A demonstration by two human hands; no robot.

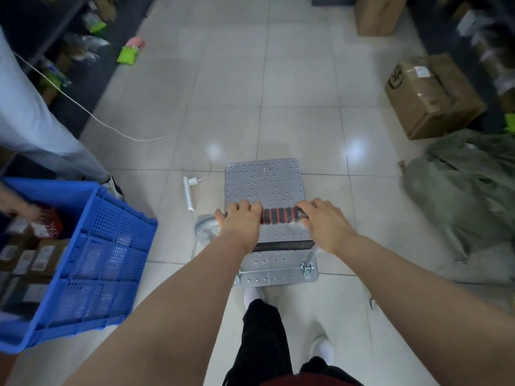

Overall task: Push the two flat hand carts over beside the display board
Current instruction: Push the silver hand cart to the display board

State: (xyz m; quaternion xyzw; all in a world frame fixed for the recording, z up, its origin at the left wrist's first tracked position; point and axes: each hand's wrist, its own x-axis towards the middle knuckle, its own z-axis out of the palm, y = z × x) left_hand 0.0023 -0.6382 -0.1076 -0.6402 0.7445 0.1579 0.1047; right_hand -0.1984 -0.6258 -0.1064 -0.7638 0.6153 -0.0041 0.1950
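Both hands, left hand [240, 222] and right hand [326, 222], clamp the handle [279, 215]; the flat cart [264, 182] stretches lengthwise straight ahead beyond the fingers [252, 206].

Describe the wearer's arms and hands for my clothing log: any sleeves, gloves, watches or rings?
Both arms are bare from the bottom edge of the picture forward; no sleeve cuff shows. The left hand and right hand wear no gloves, and no watch, bracelet or ring is visible on the wrists or backs of the hands. Fingers curl out of sight, so rings there cannot be ruled out.
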